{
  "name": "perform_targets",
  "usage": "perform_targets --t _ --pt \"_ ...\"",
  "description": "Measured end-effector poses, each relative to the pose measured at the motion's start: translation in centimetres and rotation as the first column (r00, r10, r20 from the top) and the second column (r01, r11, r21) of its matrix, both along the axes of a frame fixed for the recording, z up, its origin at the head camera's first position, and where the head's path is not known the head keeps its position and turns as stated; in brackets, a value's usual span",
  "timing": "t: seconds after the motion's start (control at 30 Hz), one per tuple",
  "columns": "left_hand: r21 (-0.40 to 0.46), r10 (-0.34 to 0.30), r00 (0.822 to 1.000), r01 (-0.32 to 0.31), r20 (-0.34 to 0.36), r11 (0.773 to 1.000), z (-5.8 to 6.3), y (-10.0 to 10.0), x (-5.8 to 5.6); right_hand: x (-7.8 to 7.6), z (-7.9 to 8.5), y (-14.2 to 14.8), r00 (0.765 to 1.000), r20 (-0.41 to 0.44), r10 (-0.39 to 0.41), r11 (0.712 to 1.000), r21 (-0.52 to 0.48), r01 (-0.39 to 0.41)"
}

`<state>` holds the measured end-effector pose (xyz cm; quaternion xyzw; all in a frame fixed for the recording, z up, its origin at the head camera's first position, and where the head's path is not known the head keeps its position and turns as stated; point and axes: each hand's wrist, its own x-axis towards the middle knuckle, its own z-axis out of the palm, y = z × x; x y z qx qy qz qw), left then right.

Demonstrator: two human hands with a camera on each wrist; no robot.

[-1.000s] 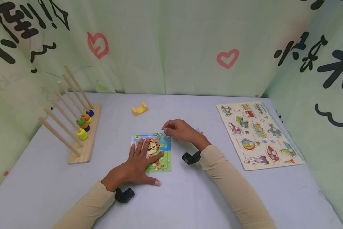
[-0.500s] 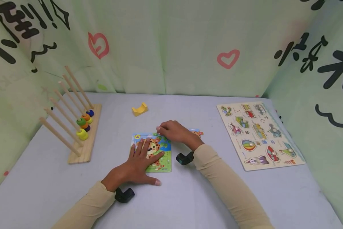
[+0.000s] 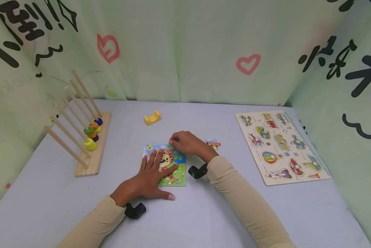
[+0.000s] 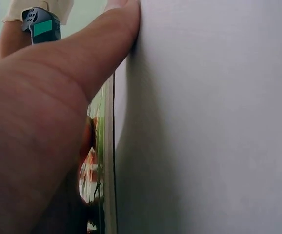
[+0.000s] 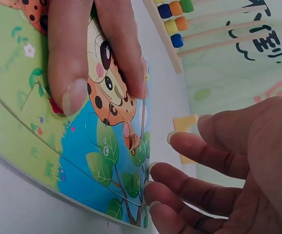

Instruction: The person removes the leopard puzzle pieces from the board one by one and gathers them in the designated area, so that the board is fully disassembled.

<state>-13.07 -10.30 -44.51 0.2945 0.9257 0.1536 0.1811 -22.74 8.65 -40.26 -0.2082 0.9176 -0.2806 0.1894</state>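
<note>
A square jigsaw puzzle (image 3: 180,177) with a spotted leopard cub lies in the middle of the table in the head view. My left hand (image 3: 152,175) rests flat over it, fingers spread and thumb out past the near edge. At the puzzle's far right corner is my right hand (image 3: 188,143). In the right wrist view its bent fingertips (image 5: 153,168) are right at the puzzle's top edge, thumb apart, nothing between them. Leaves and blue sky show there on the puzzle board (image 5: 99,168). A small loose puzzle piece (image 3: 213,144) lies just beyond my right wrist.
On the left stands a wooden peg rack (image 3: 94,162) with colored beads on its pegs. A yellow curved block (image 3: 152,118) lies farther back. A knob puzzle board (image 3: 284,148) with several pictures lies at the right. Printed curtains (image 3: 185,51) surround the table.
My right hand has slid left along the puzzle's far edge, leaving the loose piece more visible. My left hand has stayed flat on the puzzle.
</note>
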Motion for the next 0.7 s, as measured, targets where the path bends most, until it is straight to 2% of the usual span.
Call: perform_targets --t 0.2,0.37,0.7 --pt "0.004 0.0 1.0 0.0 0.007 1.0 0.1 0.0 0.1 0.1 0.0 -0.1 1.0 0.007 -0.008 1.0 0.003 0.008" --pt "0.007 0.003 1.0 -0.003 0.01 1.0 0.1 0.1 0.1 -0.1 0.0 0.2 1.0 -0.001 0.009 0.999 -0.043 -0.009" --pt "0.017 0.003 1.0 -0.004 0.013 1.0 0.1 0.0 0.1 -0.2 -0.6 1.4 0.989 0.041 0.145 0.98 -0.146 -0.137"
